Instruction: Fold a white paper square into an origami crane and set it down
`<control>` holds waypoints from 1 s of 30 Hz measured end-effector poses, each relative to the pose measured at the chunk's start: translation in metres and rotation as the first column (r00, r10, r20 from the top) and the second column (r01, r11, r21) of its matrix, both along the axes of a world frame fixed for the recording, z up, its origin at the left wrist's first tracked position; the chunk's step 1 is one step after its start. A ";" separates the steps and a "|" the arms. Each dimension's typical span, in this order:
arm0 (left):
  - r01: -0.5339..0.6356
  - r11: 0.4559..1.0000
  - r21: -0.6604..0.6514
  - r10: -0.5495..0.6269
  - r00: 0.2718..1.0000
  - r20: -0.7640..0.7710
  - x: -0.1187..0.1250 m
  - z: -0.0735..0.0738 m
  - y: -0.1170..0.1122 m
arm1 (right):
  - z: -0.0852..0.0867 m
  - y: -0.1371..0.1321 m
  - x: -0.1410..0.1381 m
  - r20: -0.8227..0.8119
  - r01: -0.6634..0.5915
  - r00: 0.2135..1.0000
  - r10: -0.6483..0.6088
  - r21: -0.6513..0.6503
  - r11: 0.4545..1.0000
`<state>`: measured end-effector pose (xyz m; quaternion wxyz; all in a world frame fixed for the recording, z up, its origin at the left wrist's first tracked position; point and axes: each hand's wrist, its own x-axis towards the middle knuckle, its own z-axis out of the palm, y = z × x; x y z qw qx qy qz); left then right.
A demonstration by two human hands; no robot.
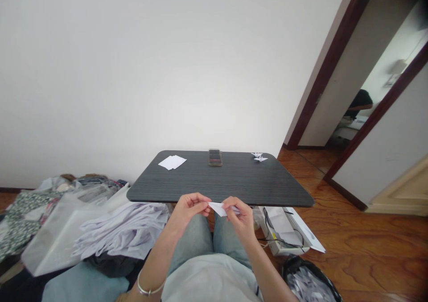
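Between my hands, just off the near edge of the dark table (214, 184), is a folded piece of white paper (217, 208). My left hand (193, 204) pinches its pointed left end between thumb and fingertips. The right part of the paper is gripped by my right hand (238, 213), whose fingers cover some of it. Two folded paper cranes (260, 159) sit at the far right of the tabletop. A small stack of white paper sheets (171, 162) lies at the far left.
A small clear-and-dark case (215, 158) stands at the table's back middle. Piled clothes (123, 230) and a translucent bag lie on the left. Right of my legs are a white box (284, 235) with cables and a black bag (309, 279) of scraps. A person is partly visible through the doorway.
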<state>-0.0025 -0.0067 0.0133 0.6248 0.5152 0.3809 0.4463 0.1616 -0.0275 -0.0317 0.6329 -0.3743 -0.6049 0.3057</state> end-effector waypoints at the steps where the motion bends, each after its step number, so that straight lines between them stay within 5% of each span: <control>1: -0.002 1.000 -0.004 0.002 1.000 0.002 0.000 0.000 0.000 | 0.001 -0.001 0.000 0.002 0.001 1.000 -0.001 -0.002 1.000; 14: 0.019 0.999 -0.033 -0.018 0.999 0.035 0.000 0.001 0.000 | -0.001 0.000 -0.001 0.018 0.003 1.000 -0.003 0.015 1.000; 30: 0.058 0.991 0.124 -0.031 0.978 -0.207 -0.007 0.005 0.002 | -0.006 0.002 0.000 0.093 0.007 0.995 -0.020 0.138 0.990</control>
